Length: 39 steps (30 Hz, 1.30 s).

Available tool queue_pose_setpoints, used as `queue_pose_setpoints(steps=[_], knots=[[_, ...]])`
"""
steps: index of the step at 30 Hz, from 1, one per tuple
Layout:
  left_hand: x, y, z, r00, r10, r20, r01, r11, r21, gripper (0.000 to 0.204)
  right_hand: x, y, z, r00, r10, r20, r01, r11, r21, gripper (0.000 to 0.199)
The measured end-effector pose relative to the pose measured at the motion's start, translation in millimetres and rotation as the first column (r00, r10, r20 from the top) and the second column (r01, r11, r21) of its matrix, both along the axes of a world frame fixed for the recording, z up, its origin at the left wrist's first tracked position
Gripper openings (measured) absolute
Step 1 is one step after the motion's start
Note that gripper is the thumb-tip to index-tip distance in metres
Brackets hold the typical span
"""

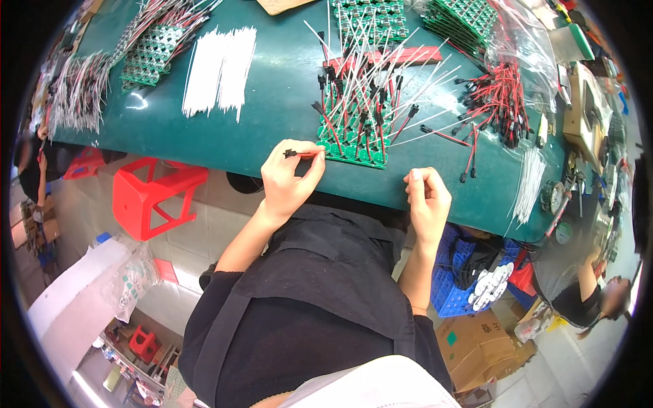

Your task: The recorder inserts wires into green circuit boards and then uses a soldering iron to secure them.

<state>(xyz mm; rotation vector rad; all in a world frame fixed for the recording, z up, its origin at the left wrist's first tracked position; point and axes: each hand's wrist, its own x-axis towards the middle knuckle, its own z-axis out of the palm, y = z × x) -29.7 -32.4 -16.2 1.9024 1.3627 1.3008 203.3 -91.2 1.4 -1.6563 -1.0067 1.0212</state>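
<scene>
My left hand (289,180) is at the front edge of the table, thumb and forefinger pinched on a short red and black wire lead (291,154) with a black connector. Its fingertips are close to the near left corner of a green circuit board panel (354,153). From that panel rise several wire leads with black connectors and thin white cable ties. My right hand (428,204) hovers at the table edge to the right of the panel, fingers curled and thumb against the forefinger. Whatever it may hold is too small or hidden to make out.
A red bar (415,56) lies behind the panel. To the right are a pile of red-black leads (500,102) and white ties (529,180); to the left, more white ties (219,71) and wired boards (151,58). A red stool (153,197) stands below the table; co-workers sit at both sides.
</scene>
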Motion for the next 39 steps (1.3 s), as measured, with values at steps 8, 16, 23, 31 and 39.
queue_pose_setpoints(steps=[8, 16, 23, 31, 39], knots=[[-0.3, 5.4, 11.4, 0.998, -0.051, -0.043, 0.042, 0.983, -0.178, 0.022, 41.0, -6.2, 16.5, 0.961, -0.262, 0.086, 0.248, 0.958, 0.146, 0.011], [-14.5, 23.3, 14.5, 0.987, -0.162, 0.021, 0.158, 0.911, -0.381, 0.027, 209.0, -30.4, 12.1, 0.246, -0.265, 0.932, 0.459, 0.879, 0.128, 0.018], [-15.1, 22.9, 20.9, 0.978, -0.202, -0.054, 0.177, 0.936, -0.303, 0.024, 262.2, -13.5, -19.7, 0.057, 0.156, 0.986, 0.28, 0.945, -0.166, 0.017], [-63.5, 55.2, 45.4, 0.968, -0.223, -0.119, 0.174, 0.929, -0.328, 0.016, 289.9, -36.0, 9.6, 0.042, 0.187, 0.981, 0.265, 0.945, -0.191, 0.023], [-120.1, 135.2, 44.0, 0.707, 0.18, -0.684, -0.355, 0.927, -0.123, 0.023, 285.1, -39.7, -0.1, -0.022, 0.122, 0.992, 0.342, 0.934, -0.107, 0.016]])
